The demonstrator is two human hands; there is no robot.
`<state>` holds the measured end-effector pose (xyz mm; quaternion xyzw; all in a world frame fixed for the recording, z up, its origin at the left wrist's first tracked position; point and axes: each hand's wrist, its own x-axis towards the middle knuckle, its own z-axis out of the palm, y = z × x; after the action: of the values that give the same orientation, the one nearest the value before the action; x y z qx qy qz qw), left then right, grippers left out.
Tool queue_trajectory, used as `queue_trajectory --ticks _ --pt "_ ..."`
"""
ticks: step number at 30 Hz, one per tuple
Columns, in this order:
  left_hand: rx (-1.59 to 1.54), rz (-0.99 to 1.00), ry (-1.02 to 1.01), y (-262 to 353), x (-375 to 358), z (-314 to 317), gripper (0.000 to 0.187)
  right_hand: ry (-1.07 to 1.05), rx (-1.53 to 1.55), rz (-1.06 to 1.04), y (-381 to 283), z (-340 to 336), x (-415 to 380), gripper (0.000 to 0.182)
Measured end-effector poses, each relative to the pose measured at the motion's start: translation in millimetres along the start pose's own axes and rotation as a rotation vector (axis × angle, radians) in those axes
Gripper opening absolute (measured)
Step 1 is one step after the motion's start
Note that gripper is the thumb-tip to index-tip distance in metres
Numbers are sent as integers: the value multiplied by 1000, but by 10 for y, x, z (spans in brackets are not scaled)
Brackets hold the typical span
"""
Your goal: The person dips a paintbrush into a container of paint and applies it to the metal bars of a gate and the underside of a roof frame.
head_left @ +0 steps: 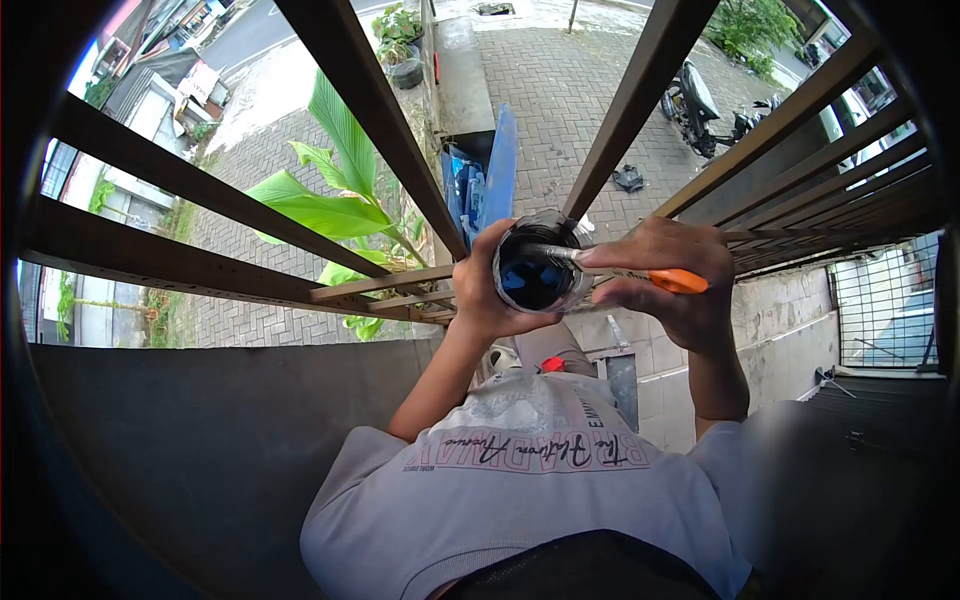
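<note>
My left hand (483, 290) is wrapped round the side of a paint can (571, 297), tipped so its round mouth faces me. Dark, glossy paint (530, 284) lies inside, and dark smears coat the inner wall and rim. In my right hand (675, 275) is a paintbrush (680, 280) with an orange handle end, pinched between thumb and fingers. Its metal collar crosses the can's rim, and the bristles reach into the mouth, where their tips blend with the dark paint.
Brown metal fence bars (640, 100) fan out in front and to both sides. Beyond them are a blue bin (500, 165), a leafy plant (345, 150) and a parked motorcycle (700, 110) on paving. A dark panel (230, 410) stands at my left, a wire grid (888, 300) at the right.
</note>
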<state>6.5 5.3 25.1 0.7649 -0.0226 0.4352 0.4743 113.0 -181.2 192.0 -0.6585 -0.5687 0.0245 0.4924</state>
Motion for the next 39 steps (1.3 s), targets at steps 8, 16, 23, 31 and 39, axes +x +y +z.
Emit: queue_trajectory --ticks 8,16,23,31,39 --pt "-1 2 3 20 -7 1 106 -10 115 56 59 -48 102 25" --pt "170 103 -7 58 -11 -46 105 204 233 7 83 -224 7 30" --pt "129 45 -27 -28 -213 17 94 342 328 -542 -120 -498 106 55" --pt "195 7 -14 -52 -215 55 93 416 15 -764 -785 -703 533 55" --pt "200 30 1 -46 -215 59 90 410 -224 -733 -1663 -469 1424 33"
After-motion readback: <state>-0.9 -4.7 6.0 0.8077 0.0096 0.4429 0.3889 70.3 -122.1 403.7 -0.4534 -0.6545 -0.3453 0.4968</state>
